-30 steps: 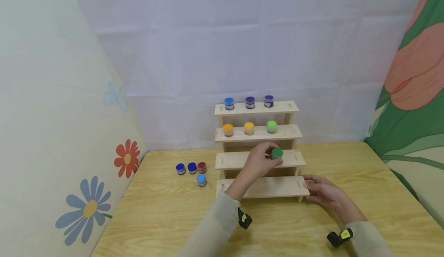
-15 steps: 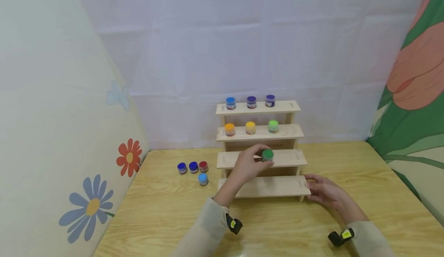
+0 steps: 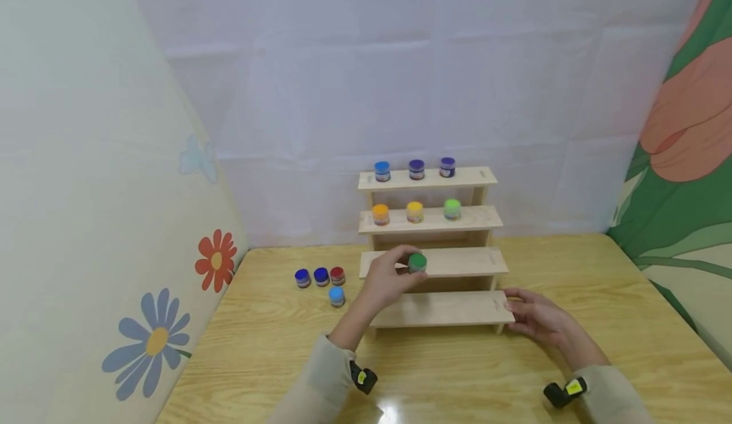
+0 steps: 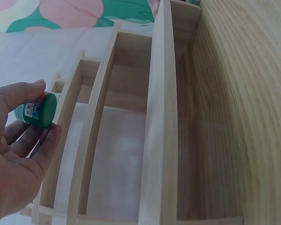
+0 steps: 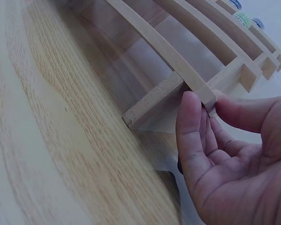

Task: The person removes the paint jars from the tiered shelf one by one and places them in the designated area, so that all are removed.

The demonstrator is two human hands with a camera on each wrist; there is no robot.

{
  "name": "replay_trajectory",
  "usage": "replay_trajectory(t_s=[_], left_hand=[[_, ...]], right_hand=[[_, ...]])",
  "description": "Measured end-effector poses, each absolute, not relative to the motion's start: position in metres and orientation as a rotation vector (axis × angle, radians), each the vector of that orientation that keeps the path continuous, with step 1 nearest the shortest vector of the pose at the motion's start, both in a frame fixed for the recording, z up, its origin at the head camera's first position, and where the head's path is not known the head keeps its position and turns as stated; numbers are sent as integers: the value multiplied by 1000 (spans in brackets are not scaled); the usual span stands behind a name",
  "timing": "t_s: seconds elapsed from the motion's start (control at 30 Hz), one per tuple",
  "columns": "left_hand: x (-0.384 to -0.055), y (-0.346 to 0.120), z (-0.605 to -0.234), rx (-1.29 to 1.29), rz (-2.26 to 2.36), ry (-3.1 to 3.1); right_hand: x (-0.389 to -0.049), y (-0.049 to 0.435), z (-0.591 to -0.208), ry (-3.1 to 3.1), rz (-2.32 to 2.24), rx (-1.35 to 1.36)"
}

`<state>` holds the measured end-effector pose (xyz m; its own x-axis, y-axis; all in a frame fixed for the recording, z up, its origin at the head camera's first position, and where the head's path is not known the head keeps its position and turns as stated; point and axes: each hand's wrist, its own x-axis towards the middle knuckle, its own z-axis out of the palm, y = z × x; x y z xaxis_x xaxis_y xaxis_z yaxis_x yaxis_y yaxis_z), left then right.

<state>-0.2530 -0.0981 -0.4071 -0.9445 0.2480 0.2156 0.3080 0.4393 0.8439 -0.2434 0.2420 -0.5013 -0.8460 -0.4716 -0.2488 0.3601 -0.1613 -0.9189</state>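
Observation:
My left hand (image 3: 387,282) holds a small green-lidded paint jar (image 3: 417,263) between thumb and fingers, in front of the left half of the third step down. In the left wrist view the jar (image 4: 37,110) is tilted, its lid facing the shelf. A pale wooden four-step display shelf (image 3: 446,309) stands on the table. At the right end of its lowest step, my right hand (image 3: 540,317) pinches the board; the right wrist view shows thumb and fingers (image 5: 189,117) on either side of that end.
Blue and purple jars (image 3: 416,170) line the top step. Orange, yellow and light green jars (image 3: 452,209) stand on the second. Left of the shelf, several jars, including a red one (image 3: 337,276) and a light blue one (image 3: 337,296), sit on the table (image 3: 274,348).
My left hand has drawn leftward along the third step, carrying the green jar from its right part to its left part. The right hand stays at the lowest step's end.

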Motion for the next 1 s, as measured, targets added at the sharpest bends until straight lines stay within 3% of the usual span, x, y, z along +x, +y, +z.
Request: replay_trajectory(t_s=[1.0], left_hand=[[-249, -152, -414, -354, -1521, -2573]], right_hand=[[-242, 242, -499, 1587, -2039, -104]])
